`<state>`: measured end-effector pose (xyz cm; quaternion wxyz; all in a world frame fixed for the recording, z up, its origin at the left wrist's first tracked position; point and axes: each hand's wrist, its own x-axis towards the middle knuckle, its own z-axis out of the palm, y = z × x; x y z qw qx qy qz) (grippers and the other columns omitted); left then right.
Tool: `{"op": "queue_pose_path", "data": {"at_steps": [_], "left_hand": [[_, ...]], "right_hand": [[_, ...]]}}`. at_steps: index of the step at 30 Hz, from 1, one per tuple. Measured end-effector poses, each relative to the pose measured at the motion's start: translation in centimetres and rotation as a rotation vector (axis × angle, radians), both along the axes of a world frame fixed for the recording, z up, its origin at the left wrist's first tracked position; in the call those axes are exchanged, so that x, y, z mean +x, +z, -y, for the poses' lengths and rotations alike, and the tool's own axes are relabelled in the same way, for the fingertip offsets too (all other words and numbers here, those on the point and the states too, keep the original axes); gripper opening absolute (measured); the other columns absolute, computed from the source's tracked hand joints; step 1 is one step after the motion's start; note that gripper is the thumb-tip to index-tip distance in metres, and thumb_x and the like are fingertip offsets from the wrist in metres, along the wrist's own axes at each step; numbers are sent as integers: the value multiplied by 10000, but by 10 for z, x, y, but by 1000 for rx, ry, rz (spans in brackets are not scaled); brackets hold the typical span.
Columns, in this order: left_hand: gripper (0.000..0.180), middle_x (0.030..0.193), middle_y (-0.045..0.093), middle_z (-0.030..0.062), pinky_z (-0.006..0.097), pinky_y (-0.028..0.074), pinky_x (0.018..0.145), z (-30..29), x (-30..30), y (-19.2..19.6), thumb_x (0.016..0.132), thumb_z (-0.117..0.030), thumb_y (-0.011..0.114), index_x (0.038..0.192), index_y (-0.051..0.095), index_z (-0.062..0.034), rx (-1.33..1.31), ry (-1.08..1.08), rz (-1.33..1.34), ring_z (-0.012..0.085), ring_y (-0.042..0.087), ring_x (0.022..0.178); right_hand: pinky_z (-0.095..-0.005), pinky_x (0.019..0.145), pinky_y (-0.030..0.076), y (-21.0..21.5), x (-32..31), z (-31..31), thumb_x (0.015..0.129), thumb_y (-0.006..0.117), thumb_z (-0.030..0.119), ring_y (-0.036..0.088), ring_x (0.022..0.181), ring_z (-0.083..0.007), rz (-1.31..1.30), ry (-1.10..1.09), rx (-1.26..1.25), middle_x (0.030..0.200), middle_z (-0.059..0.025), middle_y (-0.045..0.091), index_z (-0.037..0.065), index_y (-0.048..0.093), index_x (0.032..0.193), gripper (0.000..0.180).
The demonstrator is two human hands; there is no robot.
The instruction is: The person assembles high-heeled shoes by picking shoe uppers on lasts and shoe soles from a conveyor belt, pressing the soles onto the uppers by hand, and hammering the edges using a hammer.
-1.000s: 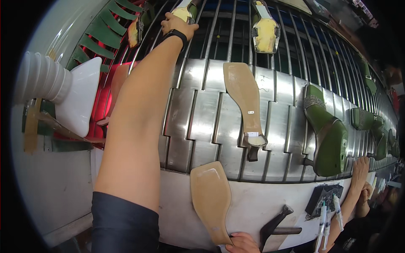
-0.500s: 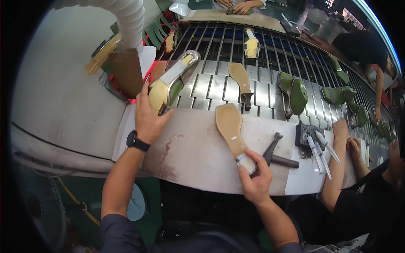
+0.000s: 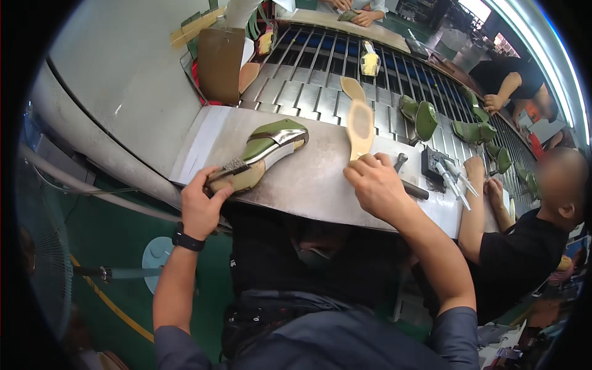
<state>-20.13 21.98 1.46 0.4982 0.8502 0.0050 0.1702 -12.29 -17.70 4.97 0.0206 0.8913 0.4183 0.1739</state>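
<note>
My left hand (image 3: 206, 200) grips a green shoe upper on a last (image 3: 271, 140) by its near end. The shoe lies tilted on its side, low over the metal worktop (image 3: 290, 185), with its silver edging and pale underside showing. My right hand (image 3: 377, 185) is closed over the near, narrow end of a tan shoe sole (image 3: 361, 126). That sole points away from me across the worktop's far edge. What sits under my right fingers is hidden. Just beyond it, a second tan sole (image 3: 353, 87) rests on the slatted conveyor.
A hammer (image 3: 401, 161) lies right of my right hand, beside a black block (image 3: 433, 163) and several white syringe-like tubes (image 3: 455, 190). Green shoes on lasts (image 3: 424, 120) line the conveyor (image 3: 296, 92). A co-worker's arm (image 3: 472, 209) rests at the right; other people work farther off.
My left hand has brought the shoe from the conveyor's edge down toward me and turned it on its side. My right hand has rolled palm-down over the sole's near end. The view has shifted.
</note>
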Motion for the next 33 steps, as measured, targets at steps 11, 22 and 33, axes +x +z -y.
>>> {"op": "queue_pose_path", "data": {"at_steps": [11,22,33], "left_hand": [[314,1103,755,86,271,570,900,83,72,104,999,-93,760,1272,674,34,-350,-48,526,133,711,1036],[354,1190,764,158,332,591,961,90,108,123,1053,-179,690,1292,653,80,-542,-264,476,196,739,1056],[504,1363,686,223,450,575,1067,96,109,118,1097,-325,592,1400,584,77,-868,-565,18,292,693,1230]], "right_hand": [[-254,511,446,-49,8,-41,1077,651,372,590,542,-115,-906,-347,1627,714,-86,686,3,684,798,464],[-252,602,476,-64,-4,-44,987,763,218,582,669,-91,-695,-368,1670,826,-65,667,-6,657,940,252],[-475,1243,333,-65,-173,17,886,749,48,407,1542,-373,-988,-250,1724,1663,-309,372,-23,643,1306,438]]}}
